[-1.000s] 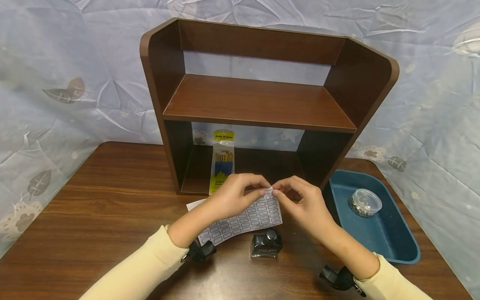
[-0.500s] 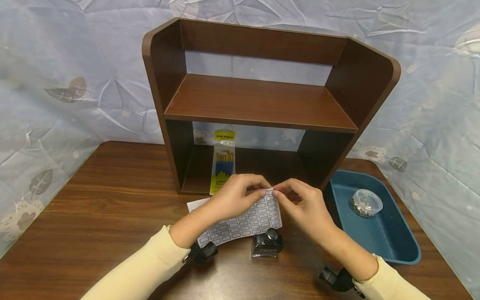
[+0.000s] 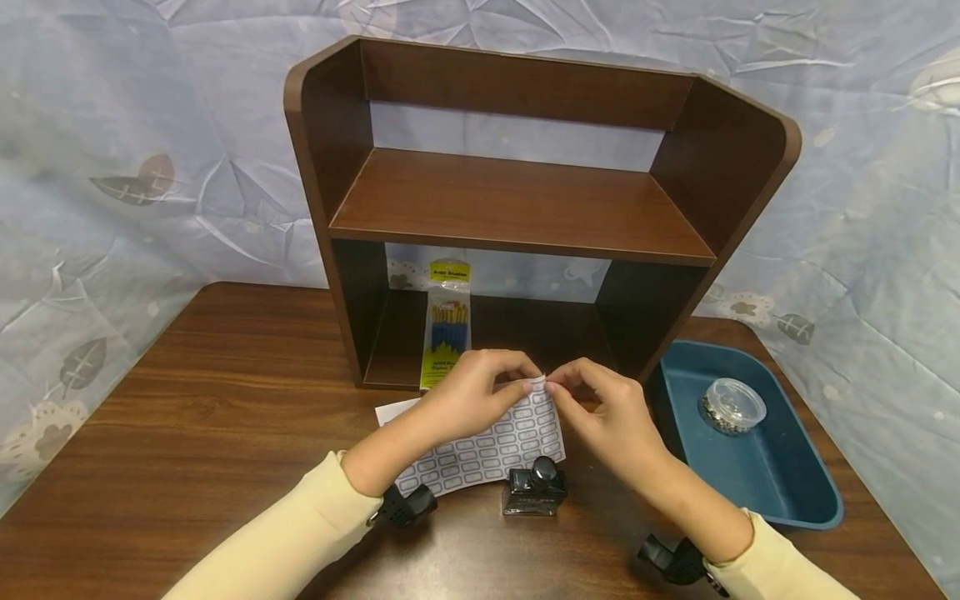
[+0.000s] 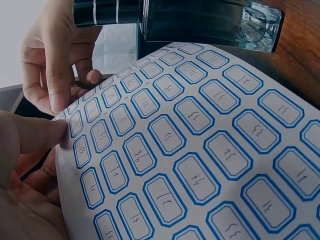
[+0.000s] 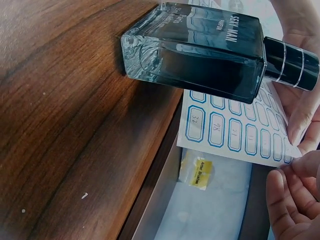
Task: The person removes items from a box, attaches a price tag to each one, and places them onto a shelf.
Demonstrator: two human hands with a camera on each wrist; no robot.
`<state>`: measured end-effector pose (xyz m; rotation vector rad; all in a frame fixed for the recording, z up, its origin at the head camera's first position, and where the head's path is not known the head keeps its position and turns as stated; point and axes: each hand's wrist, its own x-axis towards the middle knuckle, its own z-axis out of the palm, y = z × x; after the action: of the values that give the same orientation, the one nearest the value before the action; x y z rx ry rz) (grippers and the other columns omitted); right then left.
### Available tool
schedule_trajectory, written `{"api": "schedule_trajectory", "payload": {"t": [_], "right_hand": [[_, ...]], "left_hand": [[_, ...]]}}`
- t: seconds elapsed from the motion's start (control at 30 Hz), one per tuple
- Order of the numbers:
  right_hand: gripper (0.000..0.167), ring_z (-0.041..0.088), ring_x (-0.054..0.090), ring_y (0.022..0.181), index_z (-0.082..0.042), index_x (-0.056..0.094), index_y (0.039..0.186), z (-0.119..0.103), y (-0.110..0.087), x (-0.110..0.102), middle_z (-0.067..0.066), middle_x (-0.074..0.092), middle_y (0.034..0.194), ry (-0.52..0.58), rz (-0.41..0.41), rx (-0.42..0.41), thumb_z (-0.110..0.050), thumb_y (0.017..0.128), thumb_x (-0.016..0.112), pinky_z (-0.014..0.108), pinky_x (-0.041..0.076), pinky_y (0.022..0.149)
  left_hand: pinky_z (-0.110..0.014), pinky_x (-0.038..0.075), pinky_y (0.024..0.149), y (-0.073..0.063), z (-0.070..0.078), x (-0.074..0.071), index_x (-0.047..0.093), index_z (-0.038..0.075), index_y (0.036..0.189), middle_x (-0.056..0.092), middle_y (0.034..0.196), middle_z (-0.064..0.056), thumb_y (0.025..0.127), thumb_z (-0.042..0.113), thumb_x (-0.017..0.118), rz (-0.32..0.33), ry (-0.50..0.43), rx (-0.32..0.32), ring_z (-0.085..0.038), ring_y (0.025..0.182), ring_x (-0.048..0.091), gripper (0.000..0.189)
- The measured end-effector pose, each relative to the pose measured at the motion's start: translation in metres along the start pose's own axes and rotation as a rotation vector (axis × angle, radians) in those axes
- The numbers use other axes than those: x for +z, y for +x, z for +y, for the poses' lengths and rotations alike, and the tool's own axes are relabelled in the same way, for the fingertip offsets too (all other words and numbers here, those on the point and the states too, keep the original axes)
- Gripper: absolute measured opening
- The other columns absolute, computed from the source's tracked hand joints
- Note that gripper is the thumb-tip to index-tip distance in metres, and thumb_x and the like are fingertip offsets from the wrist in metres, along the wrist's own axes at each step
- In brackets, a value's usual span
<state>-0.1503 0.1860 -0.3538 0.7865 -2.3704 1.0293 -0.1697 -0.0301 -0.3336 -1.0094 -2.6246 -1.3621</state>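
My left hand (image 3: 474, 393) pinches the top edge of a white sheet of label stickers (image 3: 498, 446) between thumb and fingers. At the sheet's upper right corner, the thumb and index fingertip of my right hand (image 3: 611, 408) pinch too, right beside the left fingertips. Rows of blue-bordered labels with handwritten numbers cover the sheet (image 4: 192, 130), which slants down toward me. Just in front of its lower edge stands a dark glass perfume bottle (image 3: 534, 493) with a black cap; its lettering shows in the right wrist view, where the bottle (image 5: 210, 55) hides part of the sheet.
A dark brown two-tier shelf (image 3: 525, 204) stands behind the hands. A pack of artist brushes (image 3: 448, 329) leans in its lower compartment. To the right is a blue tray (image 3: 750, 475) holding a round clear tub (image 3: 733, 404) of small metallic pieces. Everything rests on a brown wooden table (image 3: 247, 400).
Both hands stay almost in place, still pinching the sheet's upper corner. The sheet's lower part shifts slightly; the bottle has not moved.
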Motion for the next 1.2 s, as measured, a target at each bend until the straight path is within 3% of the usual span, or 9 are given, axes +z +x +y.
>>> {"api": "schedule_trajectory", "payload": {"t": [0.47,0.67,0.87,1.2], "right_hand": [[0.011,0.004,0.069,0.081,-0.009,0.072,0.099,0.0024,0.0001,0.0020,0.000,0.076,0.087,0.008,-0.036,0.023,-0.001,0.093,0.077,0.026,0.064,0.071],[0.009,0.004,0.067,0.079,-0.009,0.071,0.099,0.0043,0.0017,0.0028,0.000,0.075,0.086,-0.010,-0.047,0.029,-0.002,0.094,0.075,0.030,0.064,0.070],[0.008,0.004,0.067,0.079,-0.009,0.070,0.100,0.0032,0.0008,0.0023,0.001,0.075,0.086,0.002,-0.061,0.043,-0.003,0.096,0.073,0.026,0.063,0.069],[0.008,0.006,0.065,0.082,-0.009,0.073,0.098,0.0023,-0.0002,0.0040,-0.001,0.071,0.091,-0.024,-0.034,0.053,-0.003,0.094,0.075,0.025,0.063,0.068]], "left_hand": [[-0.024,0.055,0.085,0.0004,-0.0059,0.0009,0.077,0.006,0.111,0.079,0.103,-0.006,0.101,0.006,0.066,-0.015,0.025,-0.016,-0.013,0.093,0.068,0.015],[-0.023,0.052,0.079,0.0001,-0.0059,0.0014,0.078,0.005,0.113,0.077,0.105,-0.008,0.101,0.001,0.062,0.005,0.033,-0.022,-0.013,0.088,0.063,0.020],[-0.021,0.049,0.071,0.0003,-0.0058,0.0016,0.079,0.005,0.112,0.075,0.101,-0.009,0.100,0.000,0.063,0.025,0.041,-0.036,-0.011,0.082,0.057,0.021],[-0.021,0.050,0.073,0.0011,-0.0044,0.0037,0.079,0.004,0.109,0.076,0.101,-0.009,0.099,0.001,0.063,0.050,0.068,-0.056,-0.011,0.083,0.060,0.019]]}}
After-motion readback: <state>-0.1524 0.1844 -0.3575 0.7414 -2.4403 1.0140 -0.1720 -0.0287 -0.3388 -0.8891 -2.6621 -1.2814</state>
